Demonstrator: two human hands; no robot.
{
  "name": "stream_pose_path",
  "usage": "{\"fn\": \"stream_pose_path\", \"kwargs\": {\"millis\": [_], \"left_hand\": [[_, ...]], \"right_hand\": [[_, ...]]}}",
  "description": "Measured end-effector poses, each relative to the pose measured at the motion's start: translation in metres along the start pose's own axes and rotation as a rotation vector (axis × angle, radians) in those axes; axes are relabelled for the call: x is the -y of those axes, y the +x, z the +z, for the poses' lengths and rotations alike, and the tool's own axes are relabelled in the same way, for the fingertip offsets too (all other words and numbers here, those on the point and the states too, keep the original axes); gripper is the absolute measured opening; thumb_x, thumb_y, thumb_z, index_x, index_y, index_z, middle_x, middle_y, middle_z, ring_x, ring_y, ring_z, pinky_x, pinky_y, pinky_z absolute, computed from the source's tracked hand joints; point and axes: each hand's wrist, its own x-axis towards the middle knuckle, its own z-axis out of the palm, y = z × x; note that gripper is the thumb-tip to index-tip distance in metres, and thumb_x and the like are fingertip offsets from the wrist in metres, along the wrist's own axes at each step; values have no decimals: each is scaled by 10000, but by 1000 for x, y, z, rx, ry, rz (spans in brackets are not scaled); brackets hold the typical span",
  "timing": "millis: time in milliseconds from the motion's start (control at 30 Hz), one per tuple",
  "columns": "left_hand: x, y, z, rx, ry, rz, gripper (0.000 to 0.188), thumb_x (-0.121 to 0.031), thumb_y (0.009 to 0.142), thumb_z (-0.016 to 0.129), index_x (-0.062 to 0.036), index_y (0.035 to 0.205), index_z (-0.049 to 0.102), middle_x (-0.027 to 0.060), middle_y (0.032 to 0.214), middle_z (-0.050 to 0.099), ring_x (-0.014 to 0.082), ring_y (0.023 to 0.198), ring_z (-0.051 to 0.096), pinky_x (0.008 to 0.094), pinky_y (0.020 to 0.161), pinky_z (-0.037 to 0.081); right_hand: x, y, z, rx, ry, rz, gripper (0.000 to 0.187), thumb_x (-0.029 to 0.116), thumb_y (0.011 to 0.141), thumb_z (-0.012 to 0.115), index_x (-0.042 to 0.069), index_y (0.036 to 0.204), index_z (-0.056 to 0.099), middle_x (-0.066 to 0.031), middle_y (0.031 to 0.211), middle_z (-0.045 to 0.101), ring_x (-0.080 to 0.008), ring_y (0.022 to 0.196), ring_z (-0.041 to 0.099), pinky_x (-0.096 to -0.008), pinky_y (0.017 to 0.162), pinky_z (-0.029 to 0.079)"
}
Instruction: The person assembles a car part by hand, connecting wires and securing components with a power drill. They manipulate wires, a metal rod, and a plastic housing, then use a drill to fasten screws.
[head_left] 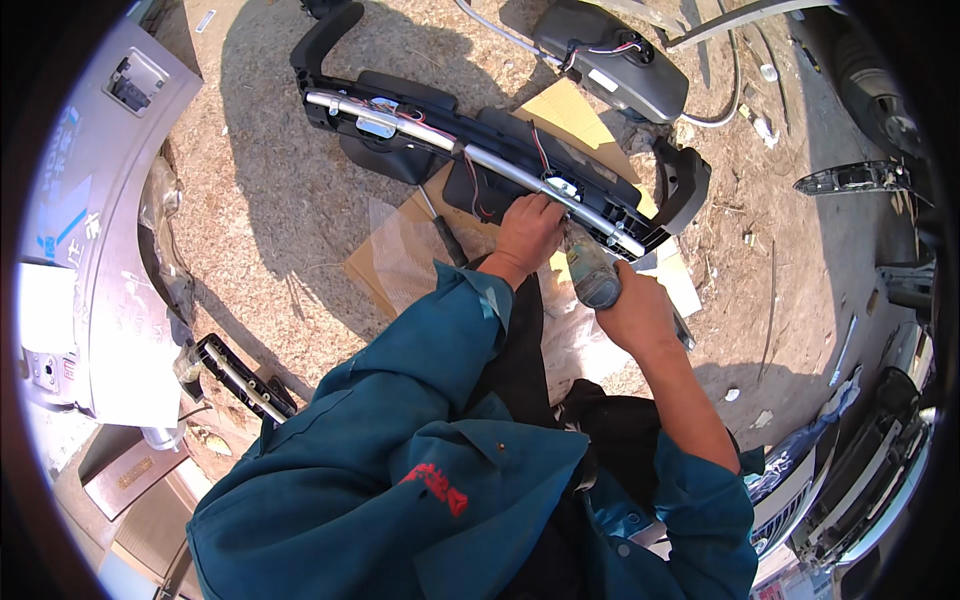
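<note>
A long black truck mirror assembly (400, 140) lies slantwise before me, with a silver tube (490, 162) along it and loose wires on top. My right hand (640, 312) grips a cordless drill (592, 272), its body mostly seen from behind. The drill's front end meets the assembly near the tube's right part; the tip is hidden. Close beside it, my left hand (532, 232) rests against the tube's near edge with curled fingers. What those fingers pinch, if anything, is hidden.
Beneath the assembly lie cardboard (372, 262) and clear plastic wrap. A screwdriver (442, 228) lies left of my left hand. Another black mirror (612, 62) is at the back. A painted panel (120, 190) stands at left, a small black part (245, 378) near it. Vehicle parts (870, 460) line the right.
</note>
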Motion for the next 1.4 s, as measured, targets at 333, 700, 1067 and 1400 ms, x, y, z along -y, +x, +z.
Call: {"fn": "stream_pose_path", "kwargs": {"millis": [333, 700, 1067, 1400], "left_hand": [[-3, -4, 2, 34, -33, -41, 209, -58, 843, 791, -98, 1041, 735, 120, 994, 719, 383, 991, 715, 498, 880, 586], [-5, -3, 0, 45, -78, -111, 289, -55, 819, 803, -71, 1074, 669, 164, 1025, 677, 412, 965, 696, 528, 849, 582], [17, 40, -79, 46, 143, 52, 620, -142, 790, 909, -31, 1343, 651, 161, 1325, 653, 387, 1297, 597, 514, 1116, 469], [58, 76, -91, 569, 468, 62, 1251, -505, 749, 976, 52, 1682, 356, 225, 1713, 448, 388, 1650, 334, 611, 1381, 164]], "right_hand": [[4, 3, 0, 26, -91, -18, 379, 223, 863, 788, 50, 1187, 693, -246, 1019, 808, -460, 1004, 792, -554, 935, 625], [15, 7, -11, -9, -62, 11, 393, 187, 877, 779, 20, 1215, 667, -242, 1021, 809, -464, 1009, 791, -577, 932, 612], [14, 3, -13, -30, 6, 3, 404, 193, 847, 804, 116, 1236, 732, -221, 1068, 814, -458, 1050, 777, -566, 972, 600], [15, 7, -9, -22, -25, 31, 287, 222, 844, 812, 88, 1093, 763, -220, 1064, 812, -469, 1059, 765, -570, 976, 599]]}}
